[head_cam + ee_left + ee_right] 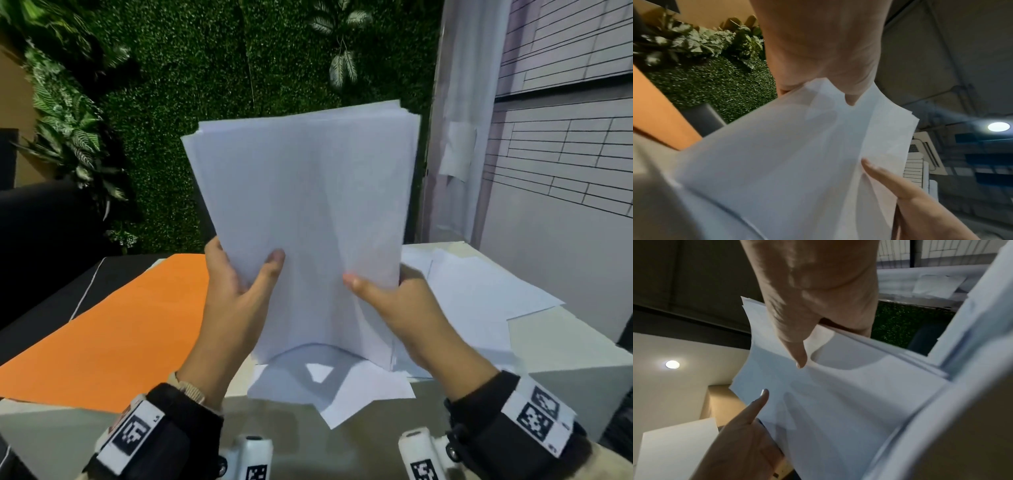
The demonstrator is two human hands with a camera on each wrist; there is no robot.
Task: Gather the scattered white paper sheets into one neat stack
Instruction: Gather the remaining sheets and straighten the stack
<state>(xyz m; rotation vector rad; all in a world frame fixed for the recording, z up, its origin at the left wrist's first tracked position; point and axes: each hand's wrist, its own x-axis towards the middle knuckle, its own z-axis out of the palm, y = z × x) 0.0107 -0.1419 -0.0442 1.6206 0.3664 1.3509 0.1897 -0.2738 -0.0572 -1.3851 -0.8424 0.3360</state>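
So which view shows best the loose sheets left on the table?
The head view: the loose sheets lie spread beside and under the held stack. The right wrist view shows only blurred edges; the left wrist view shows none clearly.

Your upright stack of sheets (301, 219) hides the fingers of both hands behind it; only the thumbs show on the near face. The stack's bottom edge covers part of the loose sheets (329, 387) lying on the table (565, 346), so you cannot count them. The orange sheet (113, 329) runs out past the left edge of the head view. In the left wrist view the near part of the paper (777, 170) is blurred, perhaps from motion.
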